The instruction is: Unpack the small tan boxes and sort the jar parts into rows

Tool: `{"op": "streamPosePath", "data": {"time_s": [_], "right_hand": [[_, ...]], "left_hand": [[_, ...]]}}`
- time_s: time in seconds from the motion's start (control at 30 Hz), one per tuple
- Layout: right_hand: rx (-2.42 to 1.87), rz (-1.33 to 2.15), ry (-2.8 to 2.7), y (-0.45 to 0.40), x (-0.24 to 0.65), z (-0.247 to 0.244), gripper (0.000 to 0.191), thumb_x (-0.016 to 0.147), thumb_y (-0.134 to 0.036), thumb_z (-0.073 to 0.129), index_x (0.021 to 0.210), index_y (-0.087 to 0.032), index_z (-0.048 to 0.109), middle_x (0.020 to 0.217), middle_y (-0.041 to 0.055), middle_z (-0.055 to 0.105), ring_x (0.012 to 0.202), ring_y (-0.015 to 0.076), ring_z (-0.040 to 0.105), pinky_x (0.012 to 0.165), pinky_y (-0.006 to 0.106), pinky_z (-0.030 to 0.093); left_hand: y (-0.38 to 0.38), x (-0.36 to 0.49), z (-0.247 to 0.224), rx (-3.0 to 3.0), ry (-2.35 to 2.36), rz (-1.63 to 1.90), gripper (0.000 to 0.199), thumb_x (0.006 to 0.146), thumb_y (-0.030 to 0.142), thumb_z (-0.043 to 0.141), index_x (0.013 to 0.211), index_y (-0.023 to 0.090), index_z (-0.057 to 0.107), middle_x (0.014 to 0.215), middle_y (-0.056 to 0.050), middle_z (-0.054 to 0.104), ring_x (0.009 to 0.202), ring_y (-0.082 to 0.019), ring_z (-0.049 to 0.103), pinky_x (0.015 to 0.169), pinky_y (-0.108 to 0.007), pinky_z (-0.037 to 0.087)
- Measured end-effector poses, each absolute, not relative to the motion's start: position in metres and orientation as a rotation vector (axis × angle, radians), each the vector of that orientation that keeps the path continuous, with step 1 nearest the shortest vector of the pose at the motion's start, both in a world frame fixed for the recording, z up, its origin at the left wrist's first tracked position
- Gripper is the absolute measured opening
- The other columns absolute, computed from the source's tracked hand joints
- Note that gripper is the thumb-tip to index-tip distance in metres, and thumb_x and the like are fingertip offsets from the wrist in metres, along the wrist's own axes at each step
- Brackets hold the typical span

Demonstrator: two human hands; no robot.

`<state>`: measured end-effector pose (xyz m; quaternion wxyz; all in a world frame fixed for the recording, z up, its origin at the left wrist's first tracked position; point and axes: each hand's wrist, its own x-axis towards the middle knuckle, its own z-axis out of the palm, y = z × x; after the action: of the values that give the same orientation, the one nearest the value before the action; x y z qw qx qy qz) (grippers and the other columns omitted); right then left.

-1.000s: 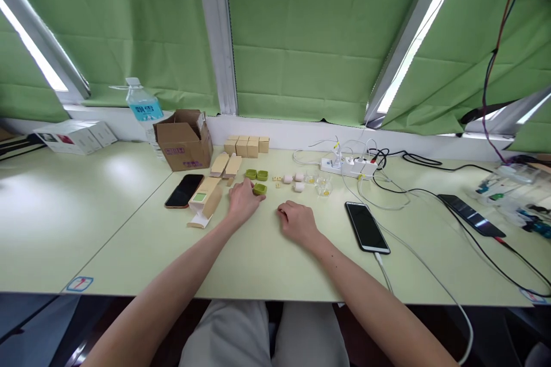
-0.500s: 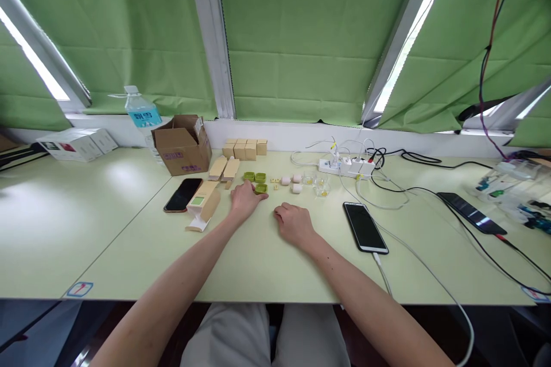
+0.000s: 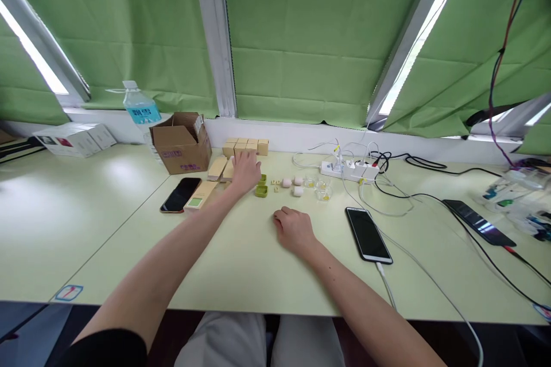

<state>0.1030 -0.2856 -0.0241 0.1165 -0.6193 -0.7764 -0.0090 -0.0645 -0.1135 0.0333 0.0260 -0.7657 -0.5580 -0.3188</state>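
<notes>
L hand (image 3: 246, 171) behind front green tray (image 3: 261, 191), to its L; can't tell if pinching. R hand (image 3: 294, 228) curled up, tray's R side.

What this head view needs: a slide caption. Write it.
Left hand near the small boxes, right hand on the table.

left hand (image 3: 246, 172) now off the nearest green tray (image 3: 261, 191), by small boxes (image 3: 262, 147)
</notes>
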Motion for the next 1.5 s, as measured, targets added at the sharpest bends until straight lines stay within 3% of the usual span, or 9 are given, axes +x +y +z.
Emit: {"op": "streamPosePath", "data": {"time_s": [0.17,0.33,0.57,0.7,0.83,1.1,1.27,1.37,1.5], "right_hand": [[-1.788,-0.035,-2.281,-0.284,0.104,-0.027,0.022,0.109,-0.024,0.05,0.106,-0.023,0.072,0.108,0.0056,0.078,0.092,0.0193,0.074,0.063,0.034,0.03],[-1.778,-0.01,-2.307,-0.281,0.103,-0.025,0.021,0.108,-0.025,0.052,0.107,-0.022,0.072,0.108,0.0063,0.078,0.09,0.0197,0.074,0.061,0.034,0.028],[-1.767,0.035,-2.322,-0.277,0.102,-0.021,0.019,0.108,-0.028,0.053,0.107,-0.021,0.072,0.108,0.0078,0.078,0.089,0.0198,0.075,0.06,0.033,0.029],[-1.758,0.044,-2.338,-0.278,0.102,-0.021,0.019,0.108,-0.028,0.054,0.109,-0.021,0.071,0.109,0.0084,0.077,0.09,0.0206,0.075,0.06,0.031,0.032],[-1.747,0.059,-2.35,-0.279,0.102,-0.02,0.018,0.108,-0.03,0.055,0.11,-0.022,0.071,0.109,0.0085,0.077,0.089,0.021,0.075,0.06,0.031,0.033],[-1.703,-0.007,-2.2,-0.276,0.113,-0.023,0.018,0.106,-0.027,0.056,0.108,-0.023,0.073,0.105,0.0057,0.079,0.083,0.0192,0.074,0.06,0.031,0.034],[-1.43,-0.205,-1.763,-0.266,0.14,-0.02,0.022,0.106,-0.026,0.051,0.108,-0.021,0.072,0.1,0.0081,0.08,0.083,0.0194,0.073,0.066,0.029,0.042],[-1.351,-0.185,-1.473,-0.265,0.152,-0.012,0.025,0.107,-0.03,0.047,0.107,-0.021,0.07,0.096,0.0082,0.079,0.078,0.0199,0.071,0.068,0.03,0.047],[-1.399,0.048,-1.466,-0.271,0.15,-0.004,0.026,0.105,-0.033,0.047,0.113,-0.021,0.069,0.095,0.007,0.078,0.075,0.0207,0.069,0.072,0.032,0.052]], "left_hand": [[-0.038,-0.043,0.046,-2.354,-1.773,-0.525,0.067,0.092,0.017,0.059,0.157,0.013,0.046,0.148,-0.027,0.05,0.141,-0.043,0.043,0.112,-0.054,0.036],[0.014,-0.027,0.048,-2.376,-1.771,-0.407,0.085,0.09,0.024,0.066,0.167,0.011,0.033,0.156,-0.032,0.044,0.147,-0.048,0.037,0.115,-0.06,0.033],[0.05,-0.013,0.034,-2.46,-1.727,-0.327,0.066,0.088,0.025,0.068,0.15,0.01,0.053,0.163,-0.032,0.041,0.155,-0.05,0.031,0.121,-0.068,0.027],[0.056,-0.009,0.024,-2.513,-1.624,-0.374,0.07,0.086,0.016,0.062,0.153,0.005,0.046,0.168,-0.03,0.037,0.164,-0.044,0.019,0.131,-0.064,0.016],[0.052,-0.007,0.025,-2.537,-1.564,-0.465,0.068,0.084,0.011,0.06,0.15,0.002,0.044,0.152,-0.03,0.053,0.157,-0.043,0.033,0.13,-0.063,0.019],[0.008,-0.013,0.043,-2.635,-1.448,-0.864,0.062,0.084,0.009,0.06,0.143,0.013,0.044,0.143,-0.025,0.059,0.138,-0.041,0.053,0.115,-0.059,0.045],[-0.081,-0.064,0.068,-3.029,-1.111,-1.22,0.066,0.087,0.024,0.072,0.144,0.025,0.04,0.143,-0.013,0.062,0.138,-0.031,0.06,0.121,-0.055,0.048],[-0.154,-0.1,0.076,-3.278,-0.914,-1.148,0.06,0.087,0.027,0.077,0.139,0.027,0.048,0.144,-0.011,0.063,0.142,-0.029,0.06,0.125,-0.05,0.046],[-0.224,-0.118,0.066,-3.475,-0.876,-0.76,0.052,0.087,0.018,0.072,0.135,0.031,0.059,0.139,-0.007,0.07,0.136,-0.027,0.067,0.117,-0.043,0.055]]}}
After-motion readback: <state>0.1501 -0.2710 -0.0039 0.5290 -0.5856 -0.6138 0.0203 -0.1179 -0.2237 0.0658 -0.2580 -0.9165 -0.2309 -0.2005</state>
